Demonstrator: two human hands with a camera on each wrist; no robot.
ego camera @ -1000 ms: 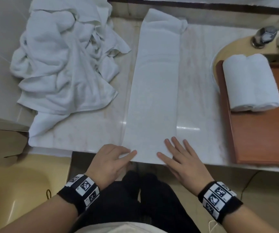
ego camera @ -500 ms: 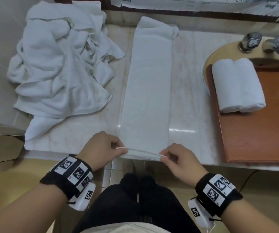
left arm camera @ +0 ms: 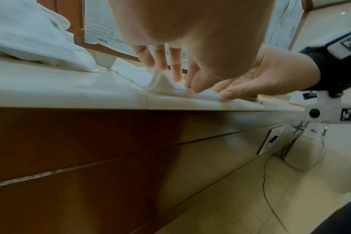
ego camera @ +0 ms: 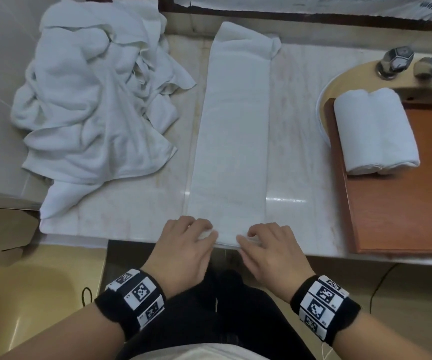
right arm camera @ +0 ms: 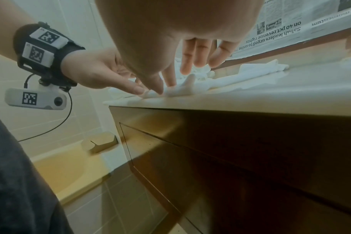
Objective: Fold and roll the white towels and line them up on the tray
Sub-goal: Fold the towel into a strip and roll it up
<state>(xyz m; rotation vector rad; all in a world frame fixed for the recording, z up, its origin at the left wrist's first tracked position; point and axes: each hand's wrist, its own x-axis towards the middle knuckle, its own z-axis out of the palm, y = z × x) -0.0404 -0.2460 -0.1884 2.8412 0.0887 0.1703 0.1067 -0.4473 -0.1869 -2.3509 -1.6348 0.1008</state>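
Note:
A long folded white towel (ego camera: 231,131) lies lengthwise on the marble counter (ego camera: 295,152), running away from me. My left hand (ego camera: 199,232) and right hand (ego camera: 251,236) sit side by side at its near end, fingers curled over the turned-up edge and thumbs tucked under it. The left wrist view shows that lifted edge (left arm camera: 160,80) between the fingers. In the right wrist view my thumb and fingers pinch the small fold (right arm camera: 170,92). Two rolled white towels (ego camera: 376,131) lie side by side at the far end of the brown tray (ego camera: 404,209) on the right.
A heap of loose white towels (ego camera: 92,94) covers the counter's left part. A chrome tap (ego camera: 394,61) stands behind the tray by the sink rim (ego camera: 324,100). Newspaper (right arm camera: 278,30) lines the back wall. The counter's front edge is right under my hands.
My hands went from lying flat on the towel's near end to pinching and lifting its edge. Now they have turned that edge forward and curl over it.

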